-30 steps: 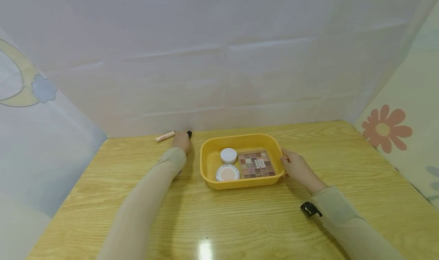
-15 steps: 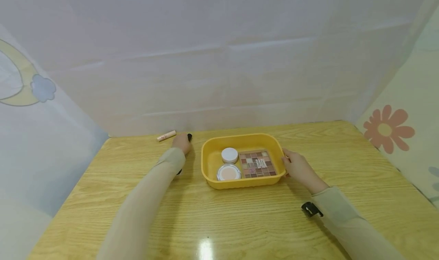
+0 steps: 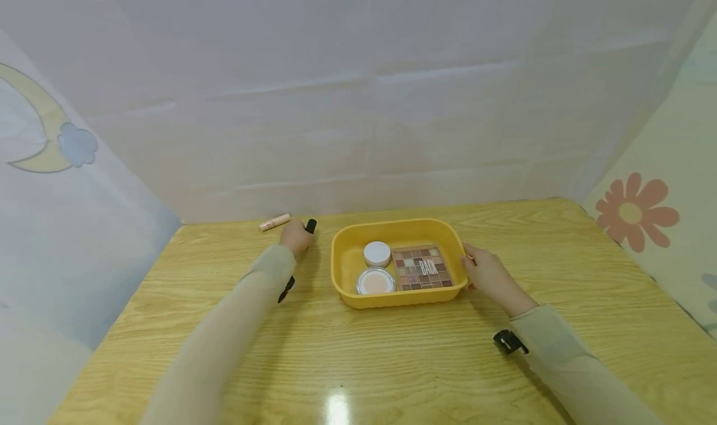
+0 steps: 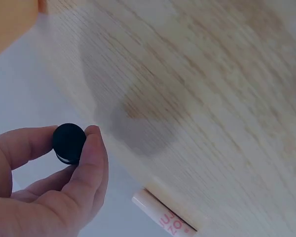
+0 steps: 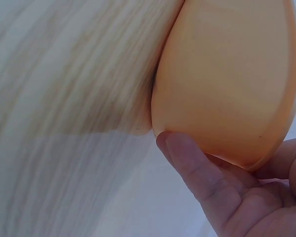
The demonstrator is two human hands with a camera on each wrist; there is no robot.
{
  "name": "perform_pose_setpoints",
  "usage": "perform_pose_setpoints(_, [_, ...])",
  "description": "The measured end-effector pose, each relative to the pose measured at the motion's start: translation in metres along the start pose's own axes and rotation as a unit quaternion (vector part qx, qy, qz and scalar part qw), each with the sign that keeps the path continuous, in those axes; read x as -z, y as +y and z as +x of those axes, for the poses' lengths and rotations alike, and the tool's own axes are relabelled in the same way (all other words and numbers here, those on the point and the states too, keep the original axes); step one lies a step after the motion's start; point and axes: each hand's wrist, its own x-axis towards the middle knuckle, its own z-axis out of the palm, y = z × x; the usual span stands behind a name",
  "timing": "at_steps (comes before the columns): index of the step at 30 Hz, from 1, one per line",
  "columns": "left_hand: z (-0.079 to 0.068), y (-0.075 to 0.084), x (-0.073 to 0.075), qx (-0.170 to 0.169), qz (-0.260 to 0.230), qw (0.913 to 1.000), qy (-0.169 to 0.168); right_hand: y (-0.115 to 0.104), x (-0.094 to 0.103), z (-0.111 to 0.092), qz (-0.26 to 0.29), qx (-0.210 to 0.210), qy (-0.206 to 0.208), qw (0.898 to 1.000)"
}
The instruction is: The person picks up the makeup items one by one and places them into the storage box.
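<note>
My left hand (image 3: 295, 237) pinches a slim black cylinder (image 3: 310, 226) between thumb and fingers, left of the yellow plastic bin. In the left wrist view the cylinder's round black end (image 4: 69, 142) faces the camera, with a thin shiny rim below it; the rest is hidden. It appears to be held above the table. My right hand (image 3: 493, 279) grips the right end of the bin (image 3: 400, 299), thumb at the rim and fingers beneath it in the right wrist view. Inside the bin lie a white round jar (image 3: 377, 254), a round powder compact (image 3: 376, 282) and an eyeshadow palette (image 3: 422, 269).
A pale pink cosmetic tube (image 3: 275, 222) with red lettering lies near the table's back edge, left of my left hand. The wooden table (image 3: 364, 356) meets a pale cloth backdrop (image 3: 364, 132) behind, with printed cloth on both sides.
My left hand has drawn slightly back towards me with the black cylinder, so more of the cylinder shows. My right hand keeps its grip on the bin.
</note>
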Motion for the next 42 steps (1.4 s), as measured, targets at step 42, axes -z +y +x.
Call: perform_pose_setpoints(42, [-0.057,0.026,0.014,-0.015,-0.172,0.9844,-0.033,0.002,0.001,0.002,-0.007,0.01,-0.001,1.0])
